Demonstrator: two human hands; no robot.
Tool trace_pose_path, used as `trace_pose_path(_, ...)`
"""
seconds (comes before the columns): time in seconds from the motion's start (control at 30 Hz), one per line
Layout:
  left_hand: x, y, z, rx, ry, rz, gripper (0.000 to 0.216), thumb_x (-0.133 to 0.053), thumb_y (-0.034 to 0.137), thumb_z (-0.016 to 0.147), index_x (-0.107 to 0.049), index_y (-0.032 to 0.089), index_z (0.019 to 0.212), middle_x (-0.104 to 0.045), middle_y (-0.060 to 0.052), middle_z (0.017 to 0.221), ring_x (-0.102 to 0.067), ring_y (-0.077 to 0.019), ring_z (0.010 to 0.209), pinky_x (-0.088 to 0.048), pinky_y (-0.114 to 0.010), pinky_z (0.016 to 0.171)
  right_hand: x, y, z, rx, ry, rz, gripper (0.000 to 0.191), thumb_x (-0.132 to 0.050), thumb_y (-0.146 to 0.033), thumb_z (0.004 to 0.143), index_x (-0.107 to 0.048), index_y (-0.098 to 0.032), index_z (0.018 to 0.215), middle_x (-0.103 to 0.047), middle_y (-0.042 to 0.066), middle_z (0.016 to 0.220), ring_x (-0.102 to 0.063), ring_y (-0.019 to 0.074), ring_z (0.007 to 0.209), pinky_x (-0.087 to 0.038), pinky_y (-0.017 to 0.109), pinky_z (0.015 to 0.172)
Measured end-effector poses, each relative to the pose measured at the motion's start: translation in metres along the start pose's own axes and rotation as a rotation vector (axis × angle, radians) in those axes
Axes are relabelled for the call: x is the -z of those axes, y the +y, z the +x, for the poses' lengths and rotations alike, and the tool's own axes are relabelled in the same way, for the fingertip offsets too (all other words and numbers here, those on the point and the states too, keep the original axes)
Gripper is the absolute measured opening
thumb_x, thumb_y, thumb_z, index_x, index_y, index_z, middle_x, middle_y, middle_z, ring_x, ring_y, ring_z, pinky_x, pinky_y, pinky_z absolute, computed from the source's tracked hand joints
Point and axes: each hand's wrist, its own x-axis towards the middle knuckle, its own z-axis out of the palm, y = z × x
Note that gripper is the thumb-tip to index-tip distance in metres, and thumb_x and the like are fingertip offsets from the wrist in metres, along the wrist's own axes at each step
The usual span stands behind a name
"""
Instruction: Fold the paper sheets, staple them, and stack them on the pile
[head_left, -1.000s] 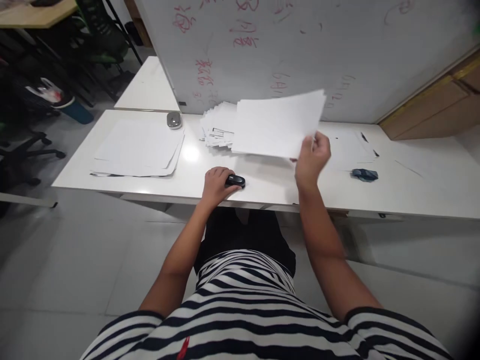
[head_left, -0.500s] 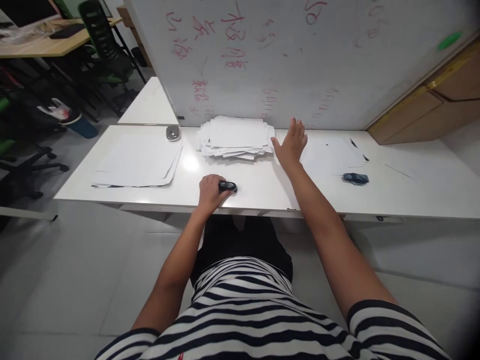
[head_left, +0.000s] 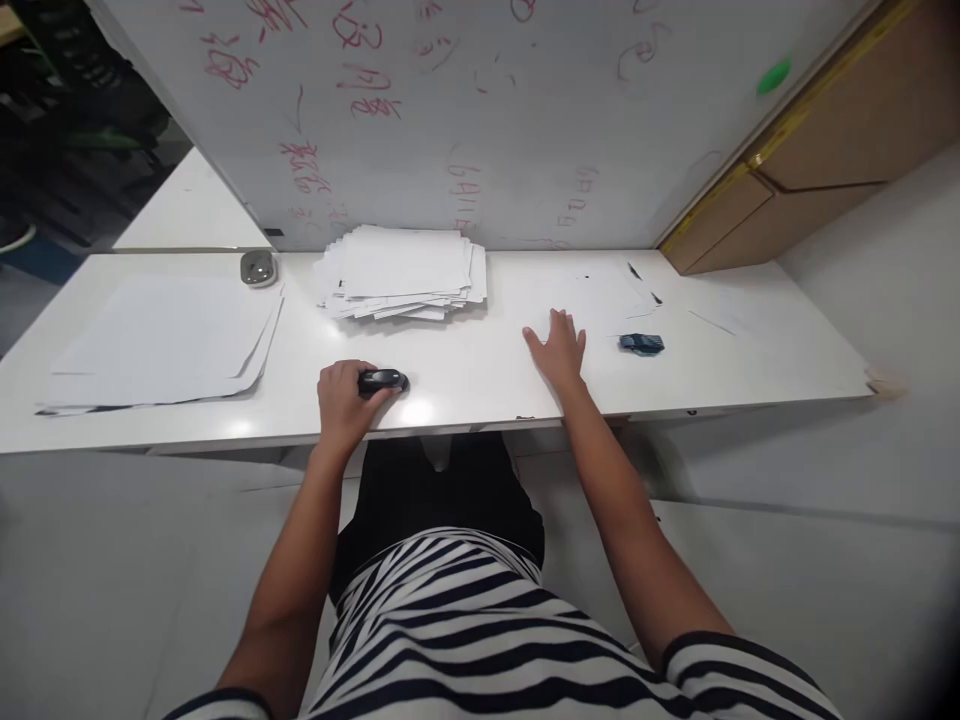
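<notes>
My left hand (head_left: pixel 341 398) is closed around a small black stapler (head_left: pixel 382 381) near the front edge of the white table (head_left: pixel 480 385). My right hand (head_left: pixel 557 346) lies flat and open on the table, fingers spread, holding nothing. It rests just left of a small dark blue object (head_left: pixel 641 344) and beside loose sheets (head_left: pixel 600 295). A thick stack of white paper (head_left: pixel 401 272) sits at the back centre, behind both hands.
A spread of white sheets (head_left: pixel 161 340) covers the table's left part, with a small silver object (head_left: pixel 258 267) behind it. A whiteboard (head_left: pixel 480 110) with red writing stands along the back edge. A wooden cabinet (head_left: pixel 817 150) is at the right. A second white table (head_left: pixel 187 205) lies behind left.
My right hand put the sheets it held onto the central stack, then drew back and settled flat on the table nearer the front. My left hand stayed on the stapler. The view shifted right.
</notes>
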Motion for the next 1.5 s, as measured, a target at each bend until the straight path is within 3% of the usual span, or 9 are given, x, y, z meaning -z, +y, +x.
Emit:
trace_pose_path(0.17,0.003,0.004,0.000,0.017,-0.013,0.010,0.036,-0.069,0.045,0.074,-0.056,0.022,0.097,-0.060,-0.007,0.103,-0.050,-0.0267,0.101,-0.038,-0.042,0.089,-0.001,0.002,0.002,0.006,0.031,0.010,0.056,-0.032,-0.048,0.094,-0.038,-0.015,0.139,-0.032,0.015,0.153,-0.021,0.0258,0.144,-0.012,0.053,0.115)
trace_pose_path(0.7,0.007,0.006,0.000,-0.006,-0.002,-0.041,0.033,-0.070,0.044,0.073,-0.057,0.023,0.095,-0.061,-0.005,0.100,-0.052,-0.0258,0.100,-0.039,-0.041,0.090,0.001,0.002,0.000,0.012,0.166,0.039,0.040,-0.038,-0.036,0.094,-0.054,-0.017,0.126,-0.054,0.013,0.138,-0.042,0.0255,0.133,-0.023,0.050,0.110)
trace_pose_path(0.9,0.009,0.007,0.000,-0.029,0.017,-0.069,0.034,-0.071,0.045,0.072,-0.057,0.024,0.094,-0.063,-0.004,0.097,-0.053,-0.0250,0.098,-0.039,-0.040,0.091,0.002,0.001,0.002,-0.033,0.196,0.054,0.034,-0.033,-0.022,0.093,-0.064,-0.021,0.108,-0.062,0.009,0.129,-0.048,0.0236,0.127,-0.024,0.052,0.107)
trace_pose_path(1.0,0.008,0.007,0.000,-0.039,0.007,-0.054,0.034,-0.071,0.046,0.072,-0.057,0.024,0.094,-0.063,-0.005,0.098,-0.053,-0.0253,0.098,-0.039,-0.041,0.091,0.001,0.002,0.000,-0.035,0.181,0.041,0.034,-0.035,-0.032,0.094,-0.065,-0.021,0.107,-0.060,0.010,0.131,-0.047,0.0258,0.127,-0.020,0.057,0.108)
trace_pose_path(1.13,0.008,0.006,-0.001,-0.041,-0.005,-0.034,0.033,-0.070,0.045,0.072,-0.057,0.024,0.095,-0.063,-0.005,0.099,-0.052,-0.0258,0.100,-0.039,-0.041,0.091,0.003,0.000,-0.003,0.011,0.180,-0.037,0.046,-0.042,-0.048,0.091,-0.058,-0.018,0.122,-0.053,0.014,0.138,-0.042,0.0307,0.129,-0.012,0.062,0.109)
trace_pose_path(1.27,0.008,0.006,-0.001,-0.032,-0.013,-0.033,0.034,-0.070,0.045,0.072,-0.057,0.024,0.095,-0.063,-0.005,0.100,-0.052,-0.0259,0.101,-0.039,-0.040,0.091,0.021,-0.004,0.006,0.136,0.026,-0.123,0.047,-0.049,-0.044,0.088,-0.053,-0.019,0.128,-0.056,0.013,0.134,-0.046,0.0321,0.124,-0.015,0.060,0.110)
trace_pose_path(1.4,0.009,0.006,0.000,-0.051,-0.014,-0.045,0.032,-0.070,0.045,0.073,-0.057,0.024,0.094,-0.063,-0.005,0.099,-0.052,-0.0259,0.099,-0.038,-0.041,0.091,0.045,-0.016,0.033,0.147,-0.263,-0.187,0.067,-0.058,-0.039,0.079,-0.038,-0.017,0.139,-0.050,0.017,0.138,-0.049,0.0359,0.120,-0.036,0.052,0.101)
trace_pose_path(1.5,0.010,0.007,-0.001,-0.045,-0.020,-0.050,0.033,-0.069,0.046,0.073,-0.058,0.024,0.094,-0.063,-0.006,0.100,-0.052,-0.0265,0.100,-0.038,-0.041,0.091,0.052,-0.031,0.051,0.101,-0.460,-0.267,0.080,-0.063,-0.037,0.074,-0.030,-0.014,0.143,-0.058,0.021,0.122,-0.058,0.0359,0.105,-0.046,0.047,0.088)
